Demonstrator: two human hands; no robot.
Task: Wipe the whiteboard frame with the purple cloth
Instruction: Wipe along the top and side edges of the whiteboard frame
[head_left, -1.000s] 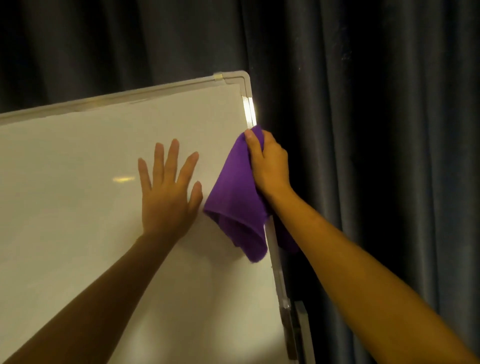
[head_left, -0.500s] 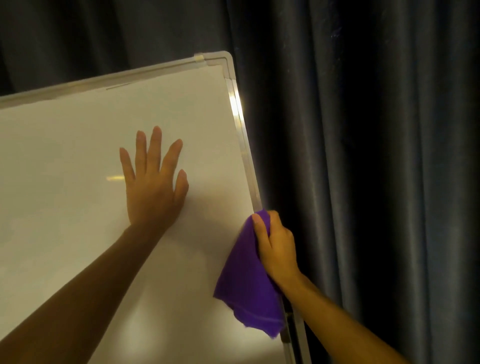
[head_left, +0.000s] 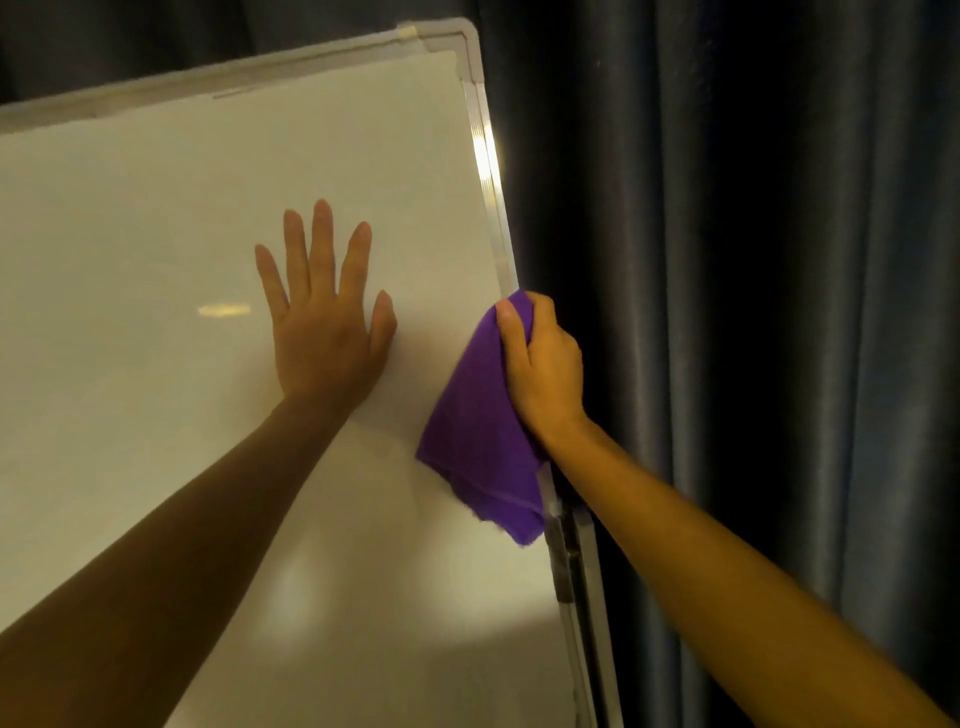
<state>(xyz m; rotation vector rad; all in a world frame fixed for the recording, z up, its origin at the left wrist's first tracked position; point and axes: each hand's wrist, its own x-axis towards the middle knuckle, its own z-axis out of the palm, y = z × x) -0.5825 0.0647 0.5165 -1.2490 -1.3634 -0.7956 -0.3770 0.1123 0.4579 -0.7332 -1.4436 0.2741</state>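
Note:
A large whiteboard (head_left: 156, 208) fills the left of the view, edged by a silver frame (head_left: 485, 156) with a rounded top right corner. My left hand (head_left: 327, 322) lies flat on the white surface, fingers spread and straight. My right hand (head_left: 543, 364) grips a purple cloth (head_left: 478, 447) and wraps it round the right side of the frame, about halfway down the visible edge. The cloth hangs loose below my hand over the board. The frame under the cloth is hidden.
Dark grey curtains (head_left: 753, 260) hang close behind and to the right of the board. A metal stand bracket (head_left: 563, 561) runs along the lower right frame edge.
My right hand slid the cloth down the right frame edge, then back up to about mid height. My left hand stayed flat on the board. The view shifted slightly.

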